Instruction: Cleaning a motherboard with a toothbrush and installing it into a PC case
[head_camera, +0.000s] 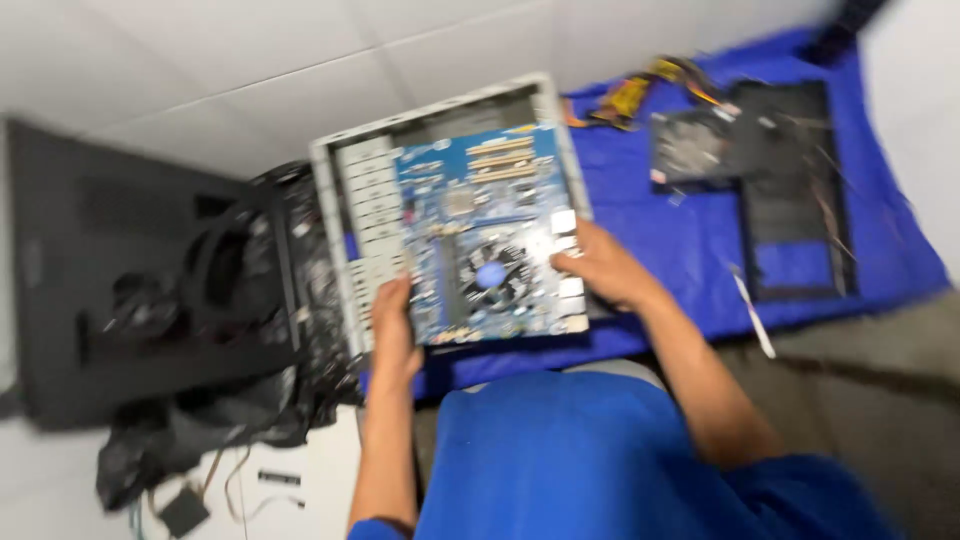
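Observation:
I hold a blue computer motherboard (480, 215) over an open grey computer case (345, 190) that lies on a blue cloth. My left hand (393, 320) grips the board's near left edge. Gripping its right edge by the silver ports is my right hand (598, 265). A round fan with a blue centre (490, 275) sits on the board between my hands. The picture is blurred by motion.
A black case panel (110, 290) and a heap of black cables (250, 290) lie to the left. On the blue cloth (680, 240) at the right lie another black panel (795, 190), a fan part (688, 148) and coloured wires (640, 90). White tiles surround them.

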